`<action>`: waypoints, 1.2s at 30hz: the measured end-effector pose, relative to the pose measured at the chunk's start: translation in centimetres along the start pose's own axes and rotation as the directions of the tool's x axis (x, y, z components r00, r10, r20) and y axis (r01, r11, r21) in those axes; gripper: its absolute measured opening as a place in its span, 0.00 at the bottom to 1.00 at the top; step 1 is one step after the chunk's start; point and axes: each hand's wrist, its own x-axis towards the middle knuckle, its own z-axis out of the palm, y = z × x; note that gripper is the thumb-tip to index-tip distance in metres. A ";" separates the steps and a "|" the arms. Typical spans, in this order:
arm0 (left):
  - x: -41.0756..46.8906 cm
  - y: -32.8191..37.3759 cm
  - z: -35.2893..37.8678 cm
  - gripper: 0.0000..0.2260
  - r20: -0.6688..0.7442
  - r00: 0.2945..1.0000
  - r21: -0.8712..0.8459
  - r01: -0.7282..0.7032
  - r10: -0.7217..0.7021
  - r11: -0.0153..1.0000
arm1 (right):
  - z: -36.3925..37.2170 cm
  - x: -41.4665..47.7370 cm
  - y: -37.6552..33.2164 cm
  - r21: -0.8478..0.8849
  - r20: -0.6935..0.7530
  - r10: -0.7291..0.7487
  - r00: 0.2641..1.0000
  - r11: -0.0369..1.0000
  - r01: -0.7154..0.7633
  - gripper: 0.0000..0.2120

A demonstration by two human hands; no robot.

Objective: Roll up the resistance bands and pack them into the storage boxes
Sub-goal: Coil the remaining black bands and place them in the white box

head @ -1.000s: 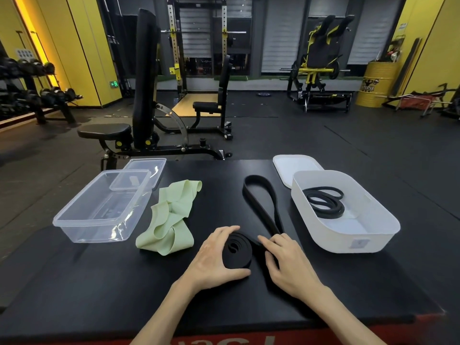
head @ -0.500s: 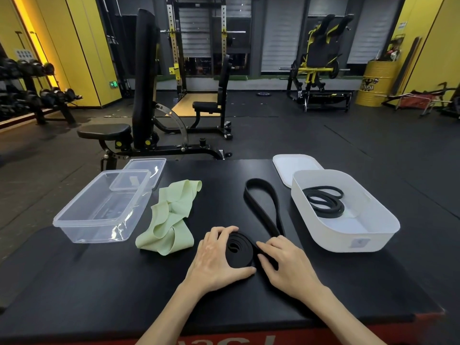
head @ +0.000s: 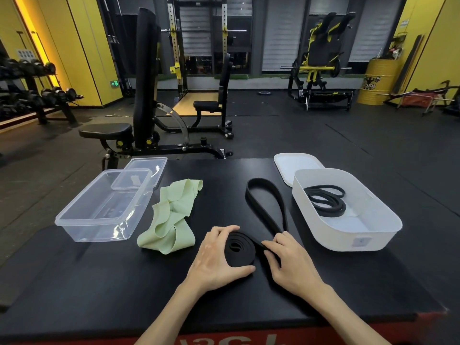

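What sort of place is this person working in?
Most likely a gym. A weight bench, a dumbbell rack on the left and a squat rack at the back stand on the dark floor. The left hand and right hand hold a half-rolled black resistance band.

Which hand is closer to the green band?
Left. The left hand lies just right of the green band, gripping the coiled black band; the right hand is farther right, past it.
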 end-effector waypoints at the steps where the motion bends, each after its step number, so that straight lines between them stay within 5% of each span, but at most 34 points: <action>1: 0.0 0.1 0.1 0.40 -0.016 1.000 0.032 0.005 -0.004 0.999 | 0.1 0.0 0.0 0.002 0.002 -0.001 1.000 1.000 0.001 0.09; 8: 0.1 0.3 0.5 0.42 -0.055 0.998 0.183 0.043 -0.033 0.982 | -0.2 0.1 -0.4 -0.002 0.001 -0.044 0.999 0.999 0.044 0.07; 17: 0.2 0.1 0.4 0.42 0.007 0.988 0.369 -0.147 0.155 0.918 | -0.3 -0.2 -0.4 -0.093 0.000 0.006 1.000 0.996 -0.006 0.14; 31: 0.2 0.0 0.3 0.38 0.073 0.982 0.282 -0.188 0.174 0.941 | -0.5 0.3 0.7 -0.097 0.067 -0.017 0.998 0.995 0.024 0.15; 36: 0.6 0.2 0.3 0.39 0.049 0.980 0.374 -0.198 0.194 0.906 | -0.9 1.7 1.7 -0.111 0.053 -0.037 0.998 0.993 0.043 0.16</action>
